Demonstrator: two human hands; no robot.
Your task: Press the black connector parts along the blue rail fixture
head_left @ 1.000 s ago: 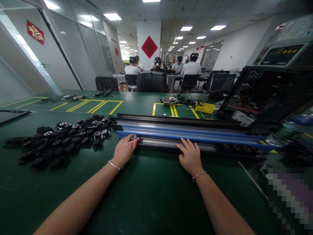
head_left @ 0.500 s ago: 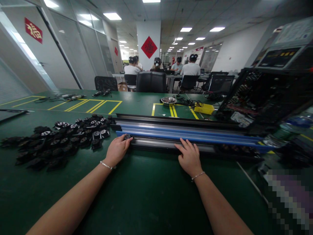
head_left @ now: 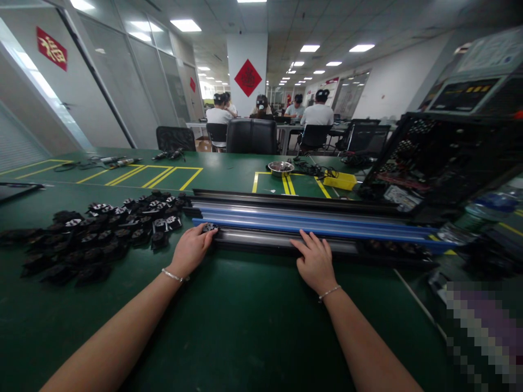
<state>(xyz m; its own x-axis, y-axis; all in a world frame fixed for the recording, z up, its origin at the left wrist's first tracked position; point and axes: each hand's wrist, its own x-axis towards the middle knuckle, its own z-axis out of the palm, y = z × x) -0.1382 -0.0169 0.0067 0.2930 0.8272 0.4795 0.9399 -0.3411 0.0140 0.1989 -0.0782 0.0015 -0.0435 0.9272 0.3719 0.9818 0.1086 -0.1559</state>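
Note:
My left hand pinches a small black part at the left end of the nearest long dark trough-like rail. The underside of that part is hidden by the fingers. Farther along the same rail, my right hand rests with its fingers spread over the edge, holding nothing. Several dark parts sit inside the rail's right end. Directly behind lie blue rails and a black rail, all roughly parallel. To the left of my left hand spreads a pile of similar small black parts.
A metal bowl and a yellow tray stand farther back on the green table. At right are an open black computer case and a plastic bottle. Cables and tools lie back left; people sit beyond.
The view has shifted very slightly. My left hand and the black part have moved a touch left relative to the rail; my right hand stays in place.

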